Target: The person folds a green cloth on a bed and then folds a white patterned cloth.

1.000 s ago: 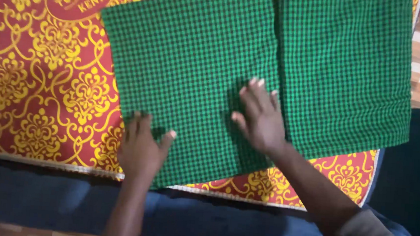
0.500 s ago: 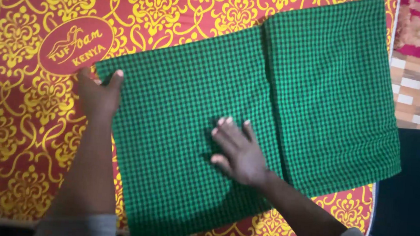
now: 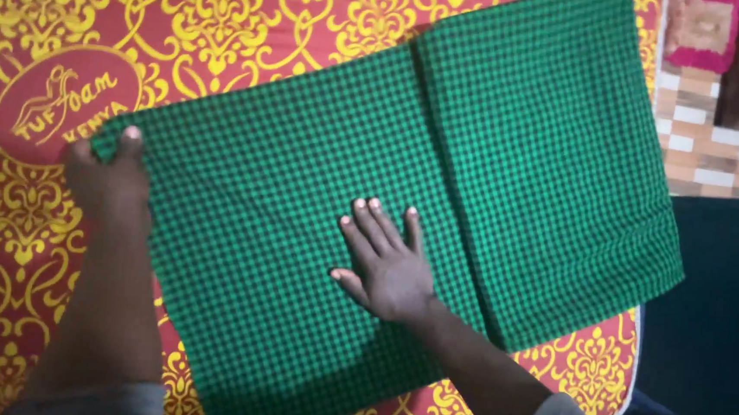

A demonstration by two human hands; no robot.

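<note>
**Green cloth pinned flat, one corner in our grip**

Nearest us, our right hand (image 3: 387,265) lies palm down on the cloth (image 3: 299,229), fingers spread wide and pressed flat, holding nothing; it sits near the middle of the left panel, just left of the fold line that runs up the fabric. The green checked cloth covers the right part of the mattress (image 3: 227,15), its near edge close to the mattress's near edge and its right panel reaching toward the near right corner.

Farther out, our left hand (image 3: 107,180) is closed around the cloth's far left corner, thumb on top and fingers curled under the edge as far as we can see, beside the round red emblem (image 3: 64,108) printed on the cover.

What could go wrong, as we judge it: if the left hand pulls while the right palm presses hard, the weave could bunch or skew between them, throwing the edges out of line. If the palm eases, the whole cloth could slide on the slick cover toward the right edge.

Beyond the far right corner lies tiled floor (image 3: 712,145).
</note>
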